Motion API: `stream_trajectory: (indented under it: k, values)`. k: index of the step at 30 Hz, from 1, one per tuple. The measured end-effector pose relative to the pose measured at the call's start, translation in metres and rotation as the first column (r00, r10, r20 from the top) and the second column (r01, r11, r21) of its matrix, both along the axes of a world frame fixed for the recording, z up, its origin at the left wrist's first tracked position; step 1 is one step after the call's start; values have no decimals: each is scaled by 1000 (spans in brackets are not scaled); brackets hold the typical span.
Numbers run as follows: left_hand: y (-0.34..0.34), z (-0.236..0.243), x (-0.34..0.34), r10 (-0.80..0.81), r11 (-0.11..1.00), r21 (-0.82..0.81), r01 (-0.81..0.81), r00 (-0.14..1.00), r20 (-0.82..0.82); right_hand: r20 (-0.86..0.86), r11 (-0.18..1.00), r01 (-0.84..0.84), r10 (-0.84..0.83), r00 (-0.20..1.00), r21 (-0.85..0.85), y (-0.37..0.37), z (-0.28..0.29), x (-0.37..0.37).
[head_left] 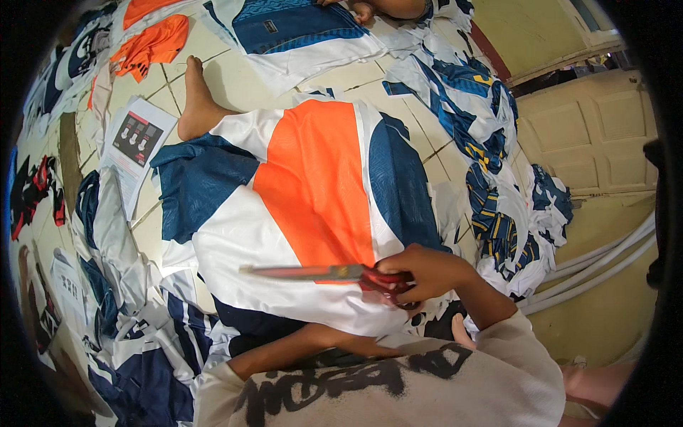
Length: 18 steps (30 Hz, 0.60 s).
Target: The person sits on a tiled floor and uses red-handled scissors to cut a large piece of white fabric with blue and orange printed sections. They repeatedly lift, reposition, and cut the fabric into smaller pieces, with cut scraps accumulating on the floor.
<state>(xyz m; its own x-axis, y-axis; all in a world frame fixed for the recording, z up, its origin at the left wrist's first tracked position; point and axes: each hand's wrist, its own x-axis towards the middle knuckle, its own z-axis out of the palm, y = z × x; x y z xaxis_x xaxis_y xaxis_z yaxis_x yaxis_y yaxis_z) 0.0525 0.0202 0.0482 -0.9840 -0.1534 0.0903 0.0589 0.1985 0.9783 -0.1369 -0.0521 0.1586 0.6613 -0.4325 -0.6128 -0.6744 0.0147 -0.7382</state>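
Note:
My right hand (427, 272) is closed around the red handles of a large pair of scissors (306, 273). The long blades point left, slightly blurred, above a piece of white, orange and dark blue fabric (313, 185). That fabric lies loosely over my outstretched leg, with a bare foot (196, 107) sticking out at its far left. Close to my body, my left hand (359, 344) lies low at the near edge of the fabric. Its fingers are hidden, so its grip cannot be made out.
Printed sheets (135, 146) lie on the tiled floor at left. Heaps of blue and white cloth (153, 377) surround me. At the far side, another person's hand (363, 13) is by a blue panel (292, 28). White pipes (597, 260) and a door (597, 135) stand at right.

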Motion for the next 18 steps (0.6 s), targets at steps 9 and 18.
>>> stream_trajectory:
  k: [9,18]
  values:
    - [-42,39,42,289,957,-40,-286,948,136,348,892,450,-436,830,45,9,-15,15]
    - [-16,39,132,939,193,-847,-496,344,13,344,889,443,-383,857,-116,37,-67,55]
